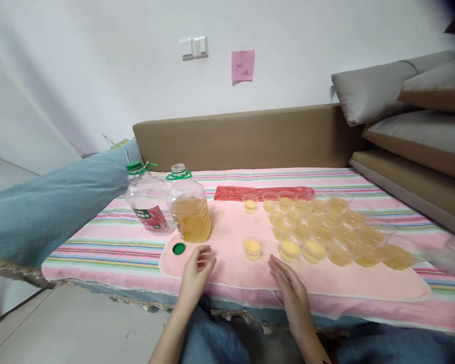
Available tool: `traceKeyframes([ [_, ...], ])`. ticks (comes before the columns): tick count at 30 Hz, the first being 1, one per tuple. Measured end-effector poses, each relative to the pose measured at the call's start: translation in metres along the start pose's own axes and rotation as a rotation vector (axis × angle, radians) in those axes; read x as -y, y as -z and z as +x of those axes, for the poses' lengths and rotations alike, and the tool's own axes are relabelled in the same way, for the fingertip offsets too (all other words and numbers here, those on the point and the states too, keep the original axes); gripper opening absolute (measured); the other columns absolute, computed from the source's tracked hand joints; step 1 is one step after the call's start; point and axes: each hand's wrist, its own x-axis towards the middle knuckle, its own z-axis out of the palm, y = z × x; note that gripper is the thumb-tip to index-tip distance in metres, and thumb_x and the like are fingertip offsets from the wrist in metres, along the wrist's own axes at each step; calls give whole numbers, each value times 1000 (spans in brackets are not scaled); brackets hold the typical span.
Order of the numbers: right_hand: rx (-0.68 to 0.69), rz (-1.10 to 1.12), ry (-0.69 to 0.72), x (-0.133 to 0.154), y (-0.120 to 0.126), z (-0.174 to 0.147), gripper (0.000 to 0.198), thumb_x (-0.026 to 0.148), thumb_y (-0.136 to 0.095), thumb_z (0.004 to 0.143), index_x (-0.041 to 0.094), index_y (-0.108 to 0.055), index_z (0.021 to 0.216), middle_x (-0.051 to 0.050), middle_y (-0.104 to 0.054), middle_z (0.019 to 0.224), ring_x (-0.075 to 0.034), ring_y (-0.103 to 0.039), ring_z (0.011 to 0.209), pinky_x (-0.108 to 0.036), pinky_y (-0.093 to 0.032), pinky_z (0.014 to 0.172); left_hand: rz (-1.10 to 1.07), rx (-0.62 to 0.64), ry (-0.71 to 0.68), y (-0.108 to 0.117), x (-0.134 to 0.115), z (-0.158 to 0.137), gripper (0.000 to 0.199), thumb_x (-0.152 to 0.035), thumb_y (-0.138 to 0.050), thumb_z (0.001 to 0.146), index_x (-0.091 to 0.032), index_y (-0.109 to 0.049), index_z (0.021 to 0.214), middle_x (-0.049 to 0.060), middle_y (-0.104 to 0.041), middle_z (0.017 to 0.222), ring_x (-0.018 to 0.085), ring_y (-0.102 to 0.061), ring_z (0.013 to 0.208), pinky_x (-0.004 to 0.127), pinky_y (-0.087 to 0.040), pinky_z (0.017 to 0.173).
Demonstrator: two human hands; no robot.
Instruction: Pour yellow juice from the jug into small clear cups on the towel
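My left hand (pixel 197 269) hovers over the near edge of the pink mat (pixel 227 268), its curved fingers apart from the thumb and nothing in it. Just beyond it stand an uncapped clear jug (pixel 191 217) of yellow liquid and a green cap (pixel 178 248) lying on the mat. My right hand (pixel 290 285) is empty too, fingers stretched out, palm turned inward. Between the hands and slightly beyond them sits a single clear cup (pixel 252 249) with yellow liquid. Several similar filled cups (pixel 314 250) stand in close rows beyond and to the right of my right hand.
A capped clear jug (pixel 147 202) with a pink label stands at the left. Behind the cups lies a red plastic wrapper (pixel 231 193). Stacked clear cups (pixel 451 255) lie at the far right. Grey cushions (pixel 379 91) are piled at the back right, beside the brown backrest (pixel 242 141).
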Motion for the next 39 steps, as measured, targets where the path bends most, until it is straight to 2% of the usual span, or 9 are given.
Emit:
traceKeyframes([
  [2, 6, 41, 28, 0, -5, 4, 49, 52, -66, 77, 23, -60, 116, -10, -57, 136, -28, -50, 128, -45, -37, 109, 29, 109, -12, -28, -6, -2, 48, -31, -73, 64, -21, -59, 108, 10, -68, 106, 24, -66, 97, 40, -52, 85],
  [5, 14, 83, 69, -2, -10, 9, 44, 48, -66, 77, 22, -57, 112, -13, -51, 142, -27, -46, 132, -47, -35, 111, 115, 228, -11, -66, -14, 1, 83, -25, -77, 58, -19, -40, 132, 14, -58, 127, 27, -54, 121, 46, -40, 104],
  [7, 20, 89, 77, -4, -14, 11, 43, 46, -66, 78, 23, -55, 113, -13, -49, 143, -27, -45, 133, -48, -34, 112, 137, 290, -9, -85, -16, 5, 97, -22, -79, 56, -16, -29, 139, 17, -52, 132, 28, -49, 126, 45, -36, 108],
  [10, 24, 109, 84, -9, -18, 12, 45, 45, -66, 78, 23, -53, 115, -13, -48, 143, -28, -45, 132, -51, -34, 112, 139, 310, -34, -104, -16, 8, 97, -21, -73, 63, -15, -19, 143, 15, -54, 126, 25, -53, 120, 41, -39, 105],
  [13, 40, 144, 82, -14, -23, 13, 44, 46, -67, 78, 23, -53, 113, -13, -49, 142, -28, -45, 133, -51, -33, 113, 133, 261, -45, -112, -13, 9, 95, -22, -70, 68, -18, -14, 144, 10, -56, 118, 22, -58, 110, 39, -45, 97],
  [20, 108, 194, 86, -15, -32, 21, 39, 42, -64, 83, 25, -51, 115, -12, -46, 144, -28, -42, 135, -52, -29, 115, 37, 218, -20, -116, -18, 19, 95, -25, -73, 66, -26, -16, 142, 6, -58, 111, 18, -64, 93, 30, -53, 75],
  [26, 67, 132, 128, -6, -44, 35, 41, 36, -63, 82, 26, -49, 119, -10, -42, 147, -27, -38, 137, -51, -31, 114, 22, 175, -57, -129, -27, 57, 94, -20, -75, 63, -28, -22, 141, 5, -58, 110, 18, -63, 95, 30, -52, 75],
  [32, 24, 78, 70, -27, -41, 41, 43, 34, -63, 80, 26, -52, 121, -11, -44, 144, -29, -44, 132, -50, -42, 107, 39, 134, -48, -151, -28, 99, 93, -23, -74, 64, -25, -21, 139, 5, -57, 108, 16, -64, 87, 30, -52, 73],
  [39, 6, 83, 91, -38, -41, 38, 40, 34, -58, 86, 26, -51, 125, -9, -44, 146, -25, -46, 131, -44, -44, 106, 46, 137, -46, -165, -18, 113, 94, -25, -76, 63, -24, -20, 139, 6, -58, 110, 17, -64, 87, 29, -52, 73],
])
